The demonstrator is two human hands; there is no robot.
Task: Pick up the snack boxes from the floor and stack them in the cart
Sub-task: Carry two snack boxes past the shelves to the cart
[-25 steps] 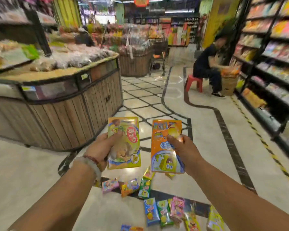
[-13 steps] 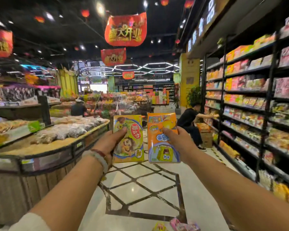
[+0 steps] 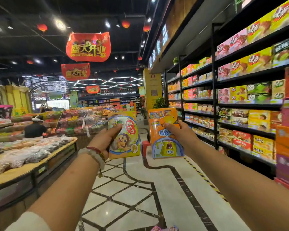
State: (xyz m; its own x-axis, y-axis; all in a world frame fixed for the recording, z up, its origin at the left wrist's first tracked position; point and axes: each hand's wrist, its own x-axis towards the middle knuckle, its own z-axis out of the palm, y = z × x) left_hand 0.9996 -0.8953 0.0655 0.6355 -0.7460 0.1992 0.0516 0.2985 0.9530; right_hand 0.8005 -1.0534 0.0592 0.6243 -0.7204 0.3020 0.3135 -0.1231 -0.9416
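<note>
Left hand (image 3: 105, 139) grips yellow snack box (image 3: 125, 135), thumb across front, box upright. Right hand (image 3: 182, 135) grips orange snack box (image 3: 165, 134), upright, just beside yellow one, not touching. Both held out over tiled floor (image 3: 123, 197). Stocked shelves (image 3: 240, 100) at right, produce counter (image 3: 23, 157) at left, red banner (image 3: 88, 47) overhead.

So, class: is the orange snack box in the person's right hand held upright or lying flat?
Upright. The orange snack box stands on end, printed face to the camera, gripped at its side by the right hand.
</note>
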